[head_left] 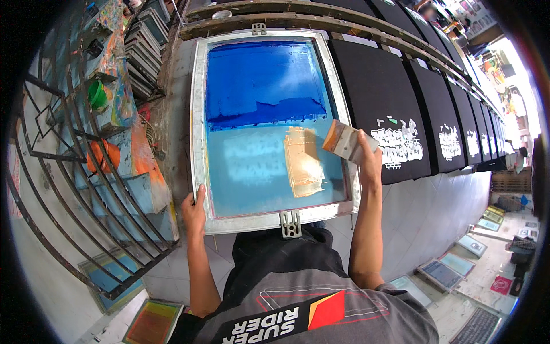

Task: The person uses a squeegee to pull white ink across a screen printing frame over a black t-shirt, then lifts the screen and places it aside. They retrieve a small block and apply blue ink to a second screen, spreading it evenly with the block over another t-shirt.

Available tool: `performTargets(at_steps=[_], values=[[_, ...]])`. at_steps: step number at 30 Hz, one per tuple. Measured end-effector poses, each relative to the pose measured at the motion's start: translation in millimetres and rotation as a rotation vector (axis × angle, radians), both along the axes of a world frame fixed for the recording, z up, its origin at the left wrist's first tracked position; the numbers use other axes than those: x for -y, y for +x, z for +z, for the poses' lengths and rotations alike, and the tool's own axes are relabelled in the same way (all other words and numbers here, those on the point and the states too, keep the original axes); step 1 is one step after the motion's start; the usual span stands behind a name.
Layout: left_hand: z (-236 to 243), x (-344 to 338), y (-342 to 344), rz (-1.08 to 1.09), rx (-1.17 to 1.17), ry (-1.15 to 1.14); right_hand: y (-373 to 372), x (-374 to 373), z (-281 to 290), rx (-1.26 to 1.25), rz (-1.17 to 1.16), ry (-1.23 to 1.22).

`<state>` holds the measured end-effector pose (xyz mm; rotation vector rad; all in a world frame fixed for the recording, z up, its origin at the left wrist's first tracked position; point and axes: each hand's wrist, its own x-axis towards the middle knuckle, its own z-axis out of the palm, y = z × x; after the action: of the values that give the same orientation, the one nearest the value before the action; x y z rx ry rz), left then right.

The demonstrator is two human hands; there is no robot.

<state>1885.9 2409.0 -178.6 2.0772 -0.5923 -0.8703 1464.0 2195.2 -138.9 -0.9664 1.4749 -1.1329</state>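
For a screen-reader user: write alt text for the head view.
A person's right hand holds a squeegee over a tan ink patch on a blue, metal-framed printing screen, while the left hand grips the frame's near-left edge. Black printed shirts lie in a row to the right.

Printing screen (pixel 269 123): rectangular metal-framed mesh lying flat on the long table, upper part coated dark blue, lower part pale blue with a tan ink streak right of centre. Squeegee (pixel 344 142): short, broad, pale blade smeared with orange-tan ink, tilted, at the screen's right edge just beside the streak; contact with the mesh cannot be told
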Motion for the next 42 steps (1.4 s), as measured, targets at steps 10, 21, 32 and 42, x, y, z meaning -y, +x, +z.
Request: performTargets(at_steps=[10,21,32,42], values=[[25,-5,-15,0.061,0.085,0.027,-21,19,2,0.213,-0.018,0.015],[40,22,-229,0.012,-0.010,-0.088,-246,-1,30,0.285,-0.221,-0.140],[33,69,-439,0.025,-0.113,-0.144,-452,53,32,0.266,-0.236,-0.158],[35,123,-475,0.045,0.011,-0.130,-473,138,14,0.297,-0.125,-0.122]])
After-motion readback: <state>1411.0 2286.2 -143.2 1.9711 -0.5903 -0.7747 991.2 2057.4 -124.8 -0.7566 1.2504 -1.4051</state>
